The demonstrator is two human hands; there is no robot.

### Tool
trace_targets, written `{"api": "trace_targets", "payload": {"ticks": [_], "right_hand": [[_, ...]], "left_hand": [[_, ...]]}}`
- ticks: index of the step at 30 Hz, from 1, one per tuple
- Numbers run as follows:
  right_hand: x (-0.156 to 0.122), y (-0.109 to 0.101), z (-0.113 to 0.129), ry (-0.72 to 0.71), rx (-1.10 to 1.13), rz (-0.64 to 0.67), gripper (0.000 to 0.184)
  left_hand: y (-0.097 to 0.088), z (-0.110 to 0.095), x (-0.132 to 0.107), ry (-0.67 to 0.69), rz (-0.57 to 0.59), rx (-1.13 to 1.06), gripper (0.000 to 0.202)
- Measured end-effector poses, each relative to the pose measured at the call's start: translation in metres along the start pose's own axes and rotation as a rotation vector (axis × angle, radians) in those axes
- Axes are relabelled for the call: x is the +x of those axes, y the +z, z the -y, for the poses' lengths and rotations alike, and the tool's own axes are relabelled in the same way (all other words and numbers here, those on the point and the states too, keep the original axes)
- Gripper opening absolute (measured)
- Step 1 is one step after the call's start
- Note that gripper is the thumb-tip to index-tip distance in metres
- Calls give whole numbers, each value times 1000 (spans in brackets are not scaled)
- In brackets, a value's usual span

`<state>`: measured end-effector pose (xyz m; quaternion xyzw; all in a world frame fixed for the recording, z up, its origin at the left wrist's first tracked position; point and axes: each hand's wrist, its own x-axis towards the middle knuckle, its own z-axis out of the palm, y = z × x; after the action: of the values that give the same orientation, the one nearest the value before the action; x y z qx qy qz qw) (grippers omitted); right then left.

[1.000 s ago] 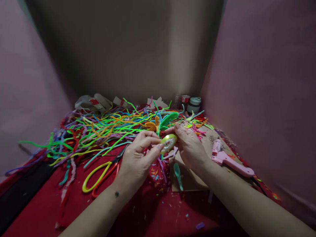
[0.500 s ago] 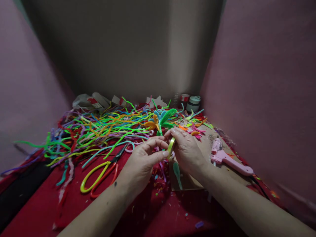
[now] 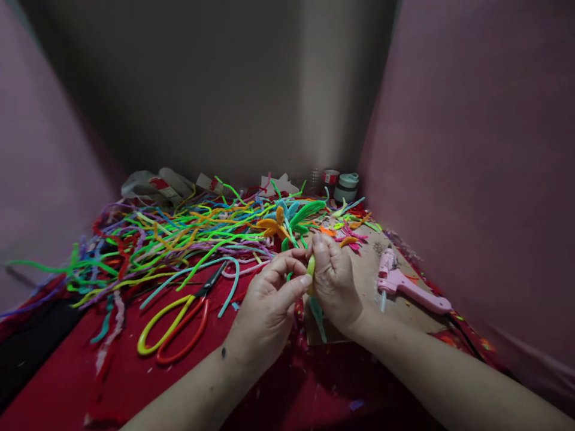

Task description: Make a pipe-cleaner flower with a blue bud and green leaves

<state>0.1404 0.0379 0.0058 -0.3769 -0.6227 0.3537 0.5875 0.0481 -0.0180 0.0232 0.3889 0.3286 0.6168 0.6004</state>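
View from the head camera, as I follow it from afar. At centre, a yellow roll of tape [image 3: 311, 275] stands nearly edge-on between the two hands. The right hand [image 3: 336, 284] is curled into a loose fist about its right side, thumb uppermost; the left hand [image 3: 272, 296] grasps its left edge with thumb and fingertips. Just above the fingers rises a flower [image 3: 272, 226] with orange, blue and green petals; I cannot tell which hand holds its stem. Below the right hand, a green petal [image 3: 317, 314] lies over the cardboard [image 3: 366, 281]. To the right, a pink glue gun [image 3: 411, 290] rests on the same board. To the left, scissors [image 3: 198, 293] with one yellow and one red handle lie on the red cloth [image 3: 135, 383]. Behind them spreads a tangle of pipe cleaners [image 3: 202, 230]; at the far edge I note a lidded jar [image 3: 345, 189].
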Motion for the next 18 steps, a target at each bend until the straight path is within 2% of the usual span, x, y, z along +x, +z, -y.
{"api": "trace_targets", "payload": {"ticks": [8, 14, 18], "right_hand": [[-6, 1, 0, -80, -58, 24, 30], [-3, 2, 3, 58, 101, 34, 32], [1, 1, 2, 71, 94, 3, 32]], "left_hand": [[3, 1, 1, -60, -21, -142, 11], [0, -1, 1, -62, 17, -116, 7], [-1, -1, 1, -44, 43, -107, 9]]}}
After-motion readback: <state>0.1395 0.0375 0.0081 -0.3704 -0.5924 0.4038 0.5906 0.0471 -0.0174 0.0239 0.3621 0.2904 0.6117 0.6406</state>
